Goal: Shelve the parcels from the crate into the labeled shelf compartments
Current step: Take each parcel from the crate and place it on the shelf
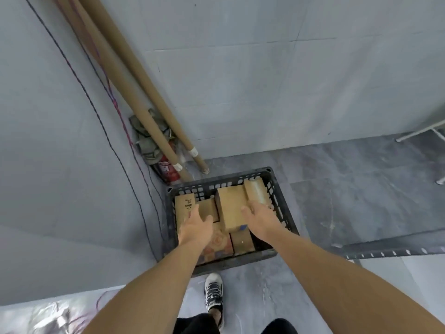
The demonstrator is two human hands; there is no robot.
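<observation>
Black slotted crate (pixel 283 204) low in mid-frame, standing on the floor, packed with brown cardboard parcels. Tallest box (pixel 231 210) in the centre, raised above the rest, slightly tilted. Inscribed box (pixel 184 205) in the crate's upper left corner; patterned box (pixel 219 245) lower left; small box (pixel 242 242) lower right.

Soft, even, cool light fills the scene with no hard shadows; only the inside of the crate (pixel 286 213) is dim. Glare whitens the smeared floor (pixel 36 317) at near left. Wide-angle distortion bends the cables (pixel 134 189) on the left and stretches the near forearms (pixel 149 285). The left hand (pixel 195 225) and right hand (pixel 260 219) look slightly blurred
</observation>
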